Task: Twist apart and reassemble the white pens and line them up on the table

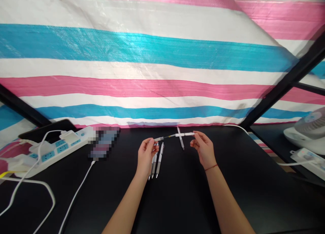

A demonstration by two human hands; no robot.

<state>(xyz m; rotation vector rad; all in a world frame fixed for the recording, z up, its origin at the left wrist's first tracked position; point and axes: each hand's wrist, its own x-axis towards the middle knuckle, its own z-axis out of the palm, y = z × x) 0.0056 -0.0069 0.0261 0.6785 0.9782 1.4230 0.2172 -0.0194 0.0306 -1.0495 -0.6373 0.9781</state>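
Above the black table, a pen is held in two parts. My left hand point(146, 154) pinches its grey grip section point(159, 139) between thumb and fingertips. The white pen barrel point(188, 134) is pinched at its far right end by my right hand point(205, 149). A thin dark refill point(169, 136) shows in the gap between the two parts, in line with both. Several white pens with grey grips point(159, 161) lie side by side next to my left hand, partly hidden by it. One more pen point(181, 143) lies behind the held barrel.
On the black table point(177, 196), a phone-like, pixelated device point(105, 142) lies at left with a white cable point(78, 186). A power strip point(58, 149) with plugs stands further left. At right are a fan point(309, 129) and another power strip point(309, 163). Striped sheeting point(152, 51) hangs behind.
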